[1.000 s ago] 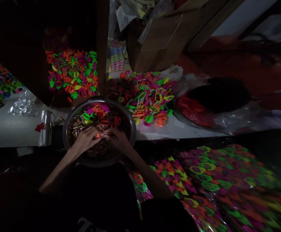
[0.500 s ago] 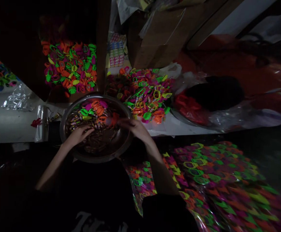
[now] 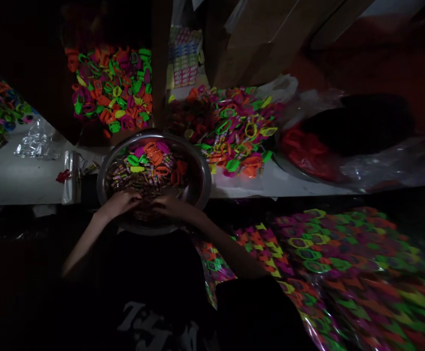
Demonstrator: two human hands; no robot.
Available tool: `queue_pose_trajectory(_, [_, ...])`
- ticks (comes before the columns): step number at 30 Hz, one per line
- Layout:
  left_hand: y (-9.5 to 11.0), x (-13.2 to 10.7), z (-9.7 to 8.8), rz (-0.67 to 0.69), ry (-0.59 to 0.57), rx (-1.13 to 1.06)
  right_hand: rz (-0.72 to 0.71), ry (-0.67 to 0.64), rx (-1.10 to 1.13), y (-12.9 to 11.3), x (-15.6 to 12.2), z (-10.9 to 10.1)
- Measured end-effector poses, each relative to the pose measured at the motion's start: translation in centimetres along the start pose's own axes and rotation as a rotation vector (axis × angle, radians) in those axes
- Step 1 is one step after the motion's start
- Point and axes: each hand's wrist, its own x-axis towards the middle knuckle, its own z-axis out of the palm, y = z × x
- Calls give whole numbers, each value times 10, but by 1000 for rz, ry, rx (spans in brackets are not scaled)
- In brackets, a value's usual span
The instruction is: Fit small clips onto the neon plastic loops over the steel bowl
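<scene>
A round metal basin (image 3: 208, 187) stands in front of me, holding many small wrapped sticks (image 3: 119, 176) that look like candies. Bright plastic toy watches (image 3: 154, 154) lie on them at the far side. Low in the basin, my left hand (image 3: 122, 201) has its fingers curled in over the small pieces. Facing it from the right, my right hand (image 3: 172, 207) has bent fingers pressed together near the left fingertips. What either hand pinches is too dark and small to make out.
Toy watches fill a cardboard box (image 3: 157, 73) behind the basin. Another pile (image 3: 230, 129) lies on the white table (image 3: 241, 187). A basin with a red plastic bag (image 3: 303, 151) stands at right. Clear bags of toy watches (image 3: 329, 243) lie below the table edge.
My right hand has left the orange toy watch at the basin's far right and come down and left, close to my left hand. The whole view has shifted slightly.
</scene>
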Motion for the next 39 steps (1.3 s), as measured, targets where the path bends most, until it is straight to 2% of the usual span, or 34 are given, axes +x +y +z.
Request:
queue_pose_trajectory(4, [0, -2, -3, -70, 178, -34, 11, -48, -276, -18, 23, 33])
queue_pose_trajectory(7, [-5, -5, -4, -96, 224, -27, 36, -130, -413, -24, 32, 43])
queue_pose_trajectory(11, [-12, -11, -2, -117, 237, -32, 17, -221, -423, -24, 32, 34])
queue_pose_trajectory(16, [-12, -13, -1, -132, 251, -62, 102, -226, -483, -30, 28, 16])
queue_pose_trajectory(21, [-11, -11, 2, -145, 239, -44, 163, -326, -525, -37, 30, 23])
queue_pose_trajectory(25, [-12, -12, 4, -151, 224, -28, 220, -354, -533, -37, 33, 31])
queue_pose_trajectory(34, [-13, -11, 5, -162, 223, -11, 320, -447, -485, -30, 41, 19])
queue_pose_trajectory(39, [-13, -12, 5, -154, 225, 2, 334, -486, -445, -33, 41, 20])
